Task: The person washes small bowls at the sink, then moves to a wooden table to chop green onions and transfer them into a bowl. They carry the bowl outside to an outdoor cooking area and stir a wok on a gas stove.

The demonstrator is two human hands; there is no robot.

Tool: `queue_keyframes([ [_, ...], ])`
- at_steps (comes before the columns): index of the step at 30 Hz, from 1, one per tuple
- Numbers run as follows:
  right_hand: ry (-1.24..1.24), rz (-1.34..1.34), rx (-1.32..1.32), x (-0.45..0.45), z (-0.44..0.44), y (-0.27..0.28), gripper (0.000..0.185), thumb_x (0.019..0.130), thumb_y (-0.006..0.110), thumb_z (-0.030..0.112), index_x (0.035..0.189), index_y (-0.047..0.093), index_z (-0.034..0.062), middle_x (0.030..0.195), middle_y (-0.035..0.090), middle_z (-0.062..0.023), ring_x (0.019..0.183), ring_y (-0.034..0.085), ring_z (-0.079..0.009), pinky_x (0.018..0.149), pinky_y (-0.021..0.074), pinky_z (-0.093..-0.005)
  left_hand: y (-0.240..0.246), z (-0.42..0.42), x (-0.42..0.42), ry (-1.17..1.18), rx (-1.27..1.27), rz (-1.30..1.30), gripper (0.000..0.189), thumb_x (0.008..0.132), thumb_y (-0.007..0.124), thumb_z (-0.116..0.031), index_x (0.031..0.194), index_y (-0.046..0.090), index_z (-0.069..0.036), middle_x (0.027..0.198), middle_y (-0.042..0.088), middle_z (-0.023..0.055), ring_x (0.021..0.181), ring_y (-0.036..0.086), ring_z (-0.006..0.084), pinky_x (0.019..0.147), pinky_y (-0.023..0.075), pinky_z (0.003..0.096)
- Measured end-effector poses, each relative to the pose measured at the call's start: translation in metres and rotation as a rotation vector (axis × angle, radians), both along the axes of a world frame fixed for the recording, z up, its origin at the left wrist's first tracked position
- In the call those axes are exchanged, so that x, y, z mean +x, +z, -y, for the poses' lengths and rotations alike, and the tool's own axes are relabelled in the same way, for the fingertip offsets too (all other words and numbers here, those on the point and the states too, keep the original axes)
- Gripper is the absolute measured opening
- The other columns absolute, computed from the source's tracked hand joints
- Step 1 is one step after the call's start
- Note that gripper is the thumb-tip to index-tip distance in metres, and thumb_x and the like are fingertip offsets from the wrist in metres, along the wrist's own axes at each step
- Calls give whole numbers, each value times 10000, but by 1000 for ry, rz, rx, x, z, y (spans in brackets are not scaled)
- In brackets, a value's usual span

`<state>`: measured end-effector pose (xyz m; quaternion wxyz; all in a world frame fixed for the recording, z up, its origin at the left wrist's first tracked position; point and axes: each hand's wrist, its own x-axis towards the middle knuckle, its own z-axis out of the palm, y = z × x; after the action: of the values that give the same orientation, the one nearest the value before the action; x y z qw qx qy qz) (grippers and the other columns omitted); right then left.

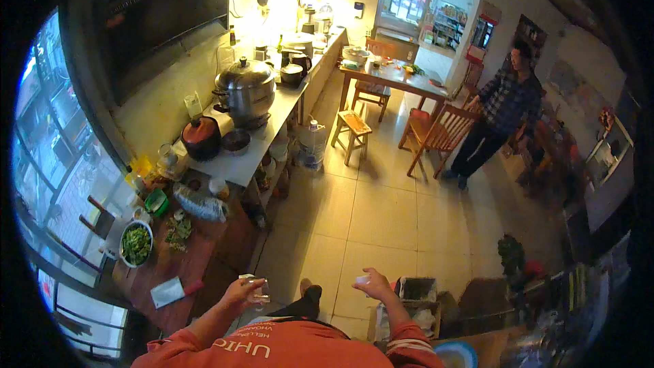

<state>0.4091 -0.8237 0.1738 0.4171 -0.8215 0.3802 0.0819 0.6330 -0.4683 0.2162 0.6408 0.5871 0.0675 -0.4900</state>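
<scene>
My left hand [242, 292] grips a small clear container [263, 291], glass or plastic. In my right hand [378, 284] is a small white object [363, 279], too small to tell whether a lid or a tissue. Both hands are held apart above the floor, in front of my body. Left of my left hand, a cleaver [167, 293] with a red handle lies on the wooden counter [196, 260]. Beyond it stands a white-rimmed bowl [151, 235] of chopped greens [136, 245], with loose leafy sprigs [178, 231] beside it.
A green basket [156, 202] and plastic-wrapped bundle [200, 204] lie farther along. A clay pot [201, 138] and steel steamer [247, 93] stand on the worktop. A person [503, 97] stands by a wooden chair [444, 130]. A stool [353, 123] and open bin [417, 289] occupy floor space.
</scene>
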Motion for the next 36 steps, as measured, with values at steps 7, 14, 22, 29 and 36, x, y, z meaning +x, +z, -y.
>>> queue_keyframes([
  [7,-700,-389,169,-35,152,-198,671,737,868,371,1196,588,-31,1057,668,-145,958,659,-254,753,531,-463,-26,207,125,-162,-30,111,610,790,844,-312,1241,576,0,1147,650,128,976,656,210,803,545,361],
  [14,-1074,-279,270,-50,195,-223,709,667,902,354,1170,603,-48,1028,683,-161,914,675,-283,754,544,-454,5,405,249,-242,-56,295,695,755,872,-335,1265,551,12,1177,631,144,1028,647,206,830,550,333],
  [22,-803,-188,162,149,465,-220,660,645,909,277,1127,592,-45,1075,663,-195,847,683,-275,671,560,-437,5,560,376,-69,-191,270,538,815,815,-128,1248,542,38,1115,649,144,969,671,223,790,591,353],
  [29,-225,324,-12,523,698,-96,631,788,791,359,1234,520,3,1127,650,-193,1041,639,-312,889,519,-417,37,629,468,214,-128,203,451,858,748,-89,1232,537,49,1076,641,142,942,673,240,760,620,419],
  [36,110,653,101,826,704,38,731,796,784,365,1340,436,23,1211,587,-216,1094,596,-317,935,486,-416,39,662,552,384,-188,123,337,906,684,-72,1208,557,4,1043,640,103,860,659,205,723,621,415],
])
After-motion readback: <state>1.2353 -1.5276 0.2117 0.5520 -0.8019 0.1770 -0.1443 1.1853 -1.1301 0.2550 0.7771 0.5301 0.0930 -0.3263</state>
